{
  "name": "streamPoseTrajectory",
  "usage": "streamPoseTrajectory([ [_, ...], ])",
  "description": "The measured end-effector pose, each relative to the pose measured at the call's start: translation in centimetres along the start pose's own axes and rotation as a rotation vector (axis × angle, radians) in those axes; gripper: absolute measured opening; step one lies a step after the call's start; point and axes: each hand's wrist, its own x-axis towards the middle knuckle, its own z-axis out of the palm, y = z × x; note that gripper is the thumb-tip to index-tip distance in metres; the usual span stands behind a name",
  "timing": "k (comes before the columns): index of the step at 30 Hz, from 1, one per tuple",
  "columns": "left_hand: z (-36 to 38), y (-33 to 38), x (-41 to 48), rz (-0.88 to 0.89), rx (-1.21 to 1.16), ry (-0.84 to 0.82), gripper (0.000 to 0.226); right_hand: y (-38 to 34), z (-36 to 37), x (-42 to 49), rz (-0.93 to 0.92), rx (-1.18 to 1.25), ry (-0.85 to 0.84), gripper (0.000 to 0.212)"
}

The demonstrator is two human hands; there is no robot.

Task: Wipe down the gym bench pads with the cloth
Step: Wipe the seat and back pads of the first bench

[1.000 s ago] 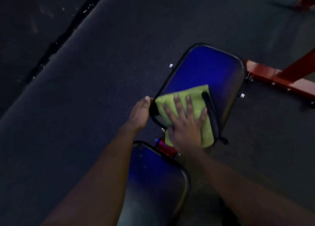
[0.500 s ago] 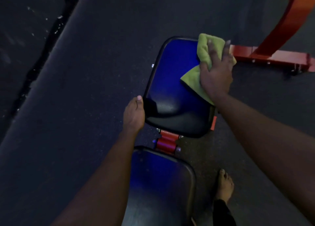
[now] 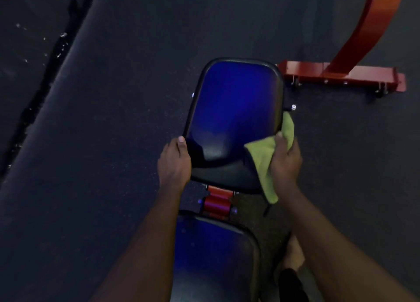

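A dark blue far bench pad (image 3: 234, 110) with a black rim sits in the middle of the head view. A second near pad (image 3: 213, 256) lies below it, joined by a red hinge (image 3: 218, 202). My left hand (image 3: 173, 163) grips the far pad's lower left edge, thumb on top. My right hand (image 3: 285, 163) holds a yellow-green cloth (image 3: 263, 158) against the pad's lower right edge. The cloth wraps over the rim and hangs down beside it.
A red metal frame base (image 3: 341, 76) with a curved red upright (image 3: 368, 28) stands at the right behind the pad. Dark rubber flooring (image 3: 113, 119) surrounds the bench. A bare foot (image 3: 294, 254) stands on the floor just right of the near pad.
My right hand has drawn the cloth from the far pad's top right corner down its right side to the lower right edge. My left hand has kept its grip on the left edge.
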Motion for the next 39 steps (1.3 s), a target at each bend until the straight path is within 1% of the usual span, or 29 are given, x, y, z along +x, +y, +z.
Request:
streamPoseTrajectory([
  [4,0.1,0.0,-0.1,-0.025,-0.045,0.028,0.051,-8.1,2.1,7.5,-0.104,-0.216,-0.02,0.047],
  [6,-0.2,0.5,0.1,-0.038,-0.047,0.019,0.052,-9.3,2.8,8.4,-0.138,-0.271,-0.004,0.053],
  [9,-0.5,1.1,0.3,-0.052,-0.017,-0.019,0.054,-5.8,1.8,4.4,-0.17,-0.26,-0.003,0.063],
  [13,-0.5,1.5,0.4,-0.047,0.034,-0.009,0.049,0.3,-0.3,-3.0,-0.145,-0.205,0.014,0.065],
  [15,-0.1,1.3,0.3,-0.04,0.057,0.02,0.046,0.9,-0.6,-3.0,-0.166,-0.19,0.012,0.063],
  [17,0.3,1.1,0.3,-0.036,0.069,0.051,0.045,-1.2,0.3,-0.3,-0.18,-0.201,0.03,0.062],
  [19,0.7,0.8,0.3,-0.039,0.059,0.075,0.045,-4.7,1.8,3.6,-0.215,-0.306,0.062,0.063],
  [21,0.8,0.5,0.3,-0.052,0.032,0.085,0.045,-8.7,3.6,7.5,-0.258,-0.482,0.068,0.062],
  [23,0.8,0.6,0.2,-0.071,0.008,0.076,0.045,-11.9,5.3,10.3,-0.309,-0.67,0.039,0.059],
  [27,0.6,0.4,-0.4,-0.09,-0.049,0.072,0.048,-15.9,7.7,12.4,-0.525,-0.977,-0.139,0.057],
  [30,0.1,0.0,-0.6,-0.087,-0.17,0.068,0.047,-18.1,11.8,11.8,-0.721,-1.153,-0.287,0.055],
  [31,0.2,-0.8,-1.5,-0.132,-0.228,0.093,0.045,-18.0,14.0,10.7,-0.821,-1.211,-0.379,0.054],
  [33,0.0,-1.2,-2.3,-0.147,-0.267,0.071,0.041,-17.9,15.4,9.2,-0.993,-1.301,-0.427,0.053],
  [35,0.2,-2.6,-3.7,-0.211,-0.182,0.103,0.036,-16.7,15.5,7.8,-1.224,-1.342,-0.499,0.052],
  [37,0.1,-4.1,-5.4,-0.355,-0.034,0.164,0.034,-15.1,15.3,6.6,-1.432,-1.348,-0.628,0.052],
  [39,-0.3,-4.9,-7.2,-0.53,0.103,0.141,0.036,-13.9,15.5,5.3,-1.511,-1.359,-0.743,0.051],
])
